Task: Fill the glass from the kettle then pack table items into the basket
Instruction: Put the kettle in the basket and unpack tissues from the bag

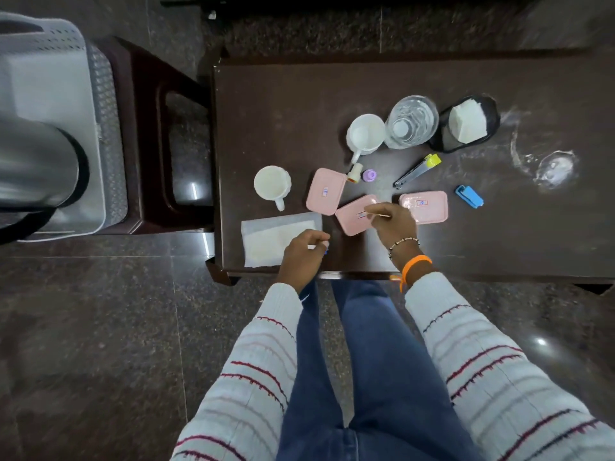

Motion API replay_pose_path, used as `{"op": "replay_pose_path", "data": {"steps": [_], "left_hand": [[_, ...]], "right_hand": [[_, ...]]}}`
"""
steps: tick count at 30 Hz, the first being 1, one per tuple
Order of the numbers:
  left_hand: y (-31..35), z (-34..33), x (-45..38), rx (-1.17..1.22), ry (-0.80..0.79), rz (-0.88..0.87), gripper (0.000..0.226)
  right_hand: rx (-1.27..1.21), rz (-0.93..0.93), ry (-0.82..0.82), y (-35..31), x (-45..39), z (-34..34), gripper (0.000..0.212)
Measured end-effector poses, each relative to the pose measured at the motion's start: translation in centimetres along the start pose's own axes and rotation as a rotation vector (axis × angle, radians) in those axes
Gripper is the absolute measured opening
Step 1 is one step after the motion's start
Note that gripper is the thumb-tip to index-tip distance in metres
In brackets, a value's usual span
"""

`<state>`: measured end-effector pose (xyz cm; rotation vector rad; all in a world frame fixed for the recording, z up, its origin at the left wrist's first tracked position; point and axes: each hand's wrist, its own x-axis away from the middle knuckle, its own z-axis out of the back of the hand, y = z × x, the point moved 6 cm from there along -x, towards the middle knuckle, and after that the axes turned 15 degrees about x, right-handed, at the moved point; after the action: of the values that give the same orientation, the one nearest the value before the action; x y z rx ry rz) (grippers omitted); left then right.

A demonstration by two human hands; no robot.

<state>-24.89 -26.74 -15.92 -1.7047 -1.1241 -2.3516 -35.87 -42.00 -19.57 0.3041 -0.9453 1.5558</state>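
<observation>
Glass looks filled, packing stage, basket way off to the left

Using the table [399, 81] as anchor: the white basket [50, 94] sits off its left edge, kettle [33, 161] in front of it, so the left hand [301, 257] is nearer. The glass [411, 126] stands at the table's middle. Left hand's curled on something small and white; right hand [392, 224] pinches a thin stick [377, 214] over the middle pink lid [354, 216].

Shown on the table [366, 84]: three pink lidded boxes [326, 191], two white mugs [272, 183], one glass [412, 122], one nail clipper [417, 171], one blue clip [469, 196], one folded cloth [266, 239]. One basket [66, 78] and one kettle [33, 164] are seen at left.
</observation>
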Motion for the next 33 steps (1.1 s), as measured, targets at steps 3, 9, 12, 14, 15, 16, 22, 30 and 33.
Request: {"op": "replay_pose_path", "data": {"steps": [3,9,12,14,15,16,22,30,33], "left_hand": [[2.4,-2.4,-1.2,-0.022,-0.044,-0.007,0.017],[7.9,-7.5,-4.6,0.033,-0.09,-0.051,0.023],[10.3,-9.6,-6.0,0.062,-0.101,-0.065,0.027],[11.6,-10.9,-6.6,0.067,-0.114,-0.066,0.037],[12.2,-11.5,-6.9,0.061,-0.12,-0.066,0.043],[12.8,-12.1,-7.1,0.052,-0.122,-0.066,0.048],[14.4,-13.9,-8.2,0.018,-0.08,-0.046,0.062],[14.5,-14.0,-8.6,0.005,-0.041,-0.036,0.059],[14.5,-13.9,-8.5,0.014,-0.043,-0.035,0.056]], "right_hand": [[-0.222,-0.071,0.088,1.6,-2.1,4.7,0.019],[-0.701,-0.31,0.163,5.1,-7.8,11.3,0.036],[-0.785,-0.364,0.182,5.5,-10.0,13.1,0.032],[-0.798,-0.392,0.2,5.7,-11.0,13.7,0.025],[-0.769,-0.394,0.2,5.6,-11.3,13.9,0.014],[-0.737,-0.385,0.186,5.5,-11.7,14.1,0.007],[-0.467,-0.338,0.132,5.3,-13.2,14.3,0.045],[-0.562,-0.337,0.148,4.9,-12.7,14.1,0.047],[-0.589,-0.336,0.147,4.7,-12.6,14.0,0.045]]}}
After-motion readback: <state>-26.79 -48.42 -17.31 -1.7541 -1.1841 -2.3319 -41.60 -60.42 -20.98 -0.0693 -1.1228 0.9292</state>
